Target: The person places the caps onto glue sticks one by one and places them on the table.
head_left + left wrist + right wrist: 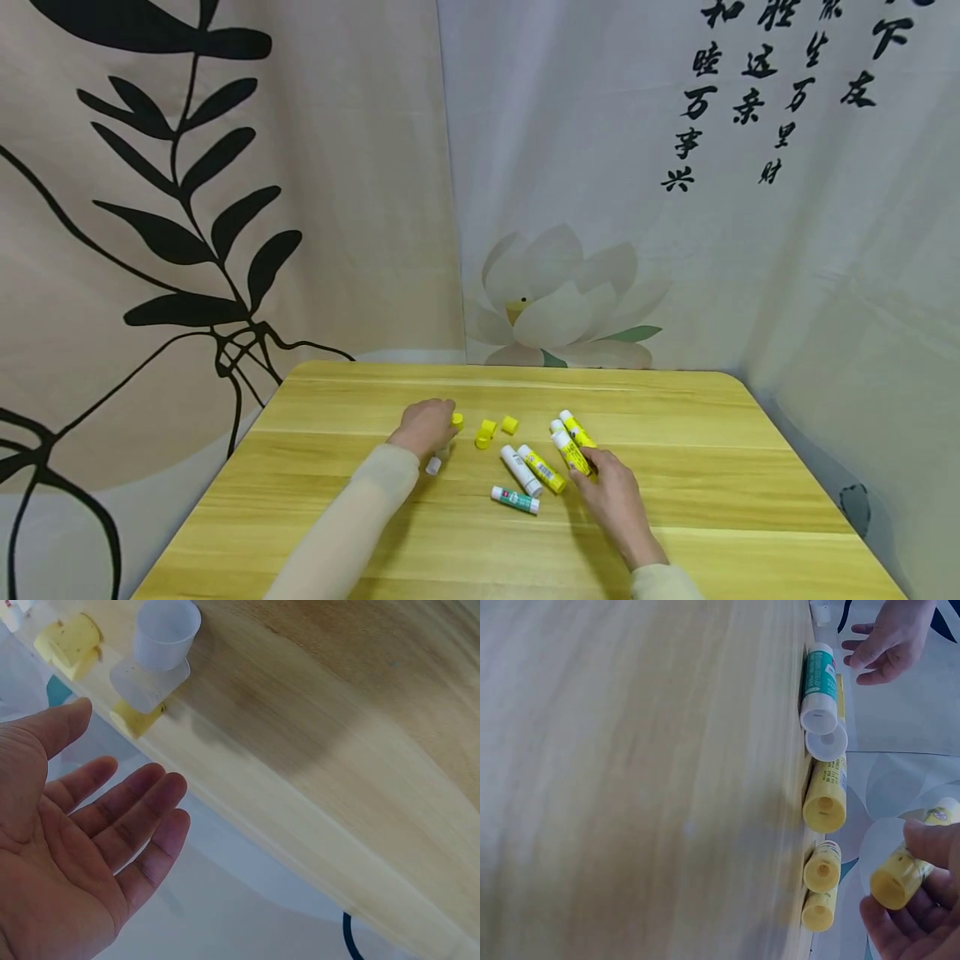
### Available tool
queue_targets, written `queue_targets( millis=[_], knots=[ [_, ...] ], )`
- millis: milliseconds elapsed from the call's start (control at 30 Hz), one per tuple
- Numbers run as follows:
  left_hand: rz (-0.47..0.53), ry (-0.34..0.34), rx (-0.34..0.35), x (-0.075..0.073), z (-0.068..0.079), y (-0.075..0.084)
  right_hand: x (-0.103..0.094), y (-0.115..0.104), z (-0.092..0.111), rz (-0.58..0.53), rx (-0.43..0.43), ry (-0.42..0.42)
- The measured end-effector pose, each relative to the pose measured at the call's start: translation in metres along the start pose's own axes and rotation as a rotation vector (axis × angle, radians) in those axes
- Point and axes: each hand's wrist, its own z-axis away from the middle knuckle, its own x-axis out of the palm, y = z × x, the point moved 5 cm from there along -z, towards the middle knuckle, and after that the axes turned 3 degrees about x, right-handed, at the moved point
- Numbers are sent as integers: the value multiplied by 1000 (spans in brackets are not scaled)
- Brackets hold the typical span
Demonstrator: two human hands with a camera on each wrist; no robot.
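right grip (618, 498) pinches smooth yellow cylinder (901, 875); left grip (424, 427) loosely uncurled above grained wood (645, 417).

Yellow glue stick (571, 452) in right hand (615, 498)

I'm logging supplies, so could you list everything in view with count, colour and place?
Glue sticks: 6, four yellow, one white, one green-and-white, five on the table, one yellow held
Yellow caps: at least 4, yellow, farther back than the white stick
White caps: 2, whitish, left of the white stick
Table: 1, wood-toned, centre
Backdrop cloth: count unclear, pale with dark prints, behind
Sleeves: 2, cream, both arms
Left hand: 1, bare, beside caps
Right hand: 1, bare, gripping a yellow stick
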Motion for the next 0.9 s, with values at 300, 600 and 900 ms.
queue_targets(
  millis=[300, 600, 900],
  knots=[
    [-37, 2, 17, 6, -14, 4, 3, 0, 1, -2, -6, 1],
    [-66, 0, 18, 14, -25, 3, 2, -3, 1, -18, -17, 15],
    [-69, -19, 7, 19, -30, 1, 5, -2, -1, -37, 19, -12]
  ],
)
